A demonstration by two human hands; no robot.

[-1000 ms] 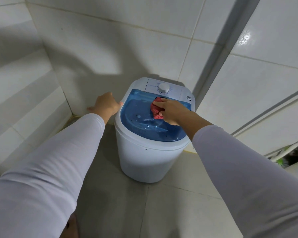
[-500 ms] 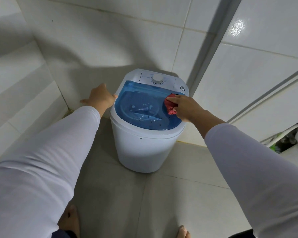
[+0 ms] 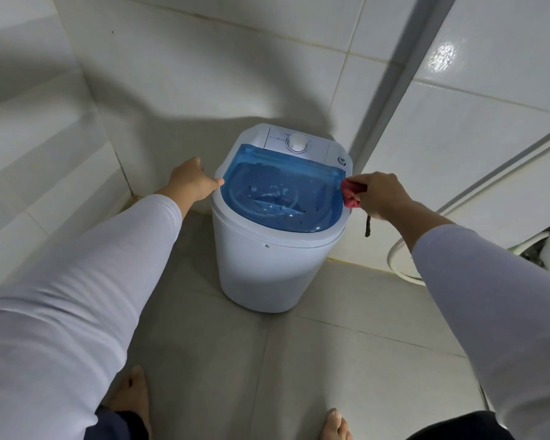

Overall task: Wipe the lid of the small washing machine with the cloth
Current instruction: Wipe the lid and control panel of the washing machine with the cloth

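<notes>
A small white washing machine [image 3: 267,268] stands on the floor in a tiled corner. Its lid [image 3: 267,185] is clear blue plastic with dark specks and wet marks on it. Behind the lid is a white panel with a round dial [image 3: 297,141]. My right hand [image 3: 381,193] is closed around a bunched red cloth [image 3: 350,193], which touches the lid's right edge. A dark strand hangs below that hand. My left hand [image 3: 189,182] rests against the machine's left rim, fingertips at the lid's corner.
White tiled walls close in behind and on the left. A grey vertical strip [image 3: 397,74] runs up the wall behind the machine. A white rounded fixture [image 3: 400,262] sits low at the right. My bare feet [image 3: 131,398] stand on the grey floor tiles in front.
My right hand has carried the red cloth from the lid's back middle across to its right edge. The left hand has stayed at the left rim. The camera has pulled back.
</notes>
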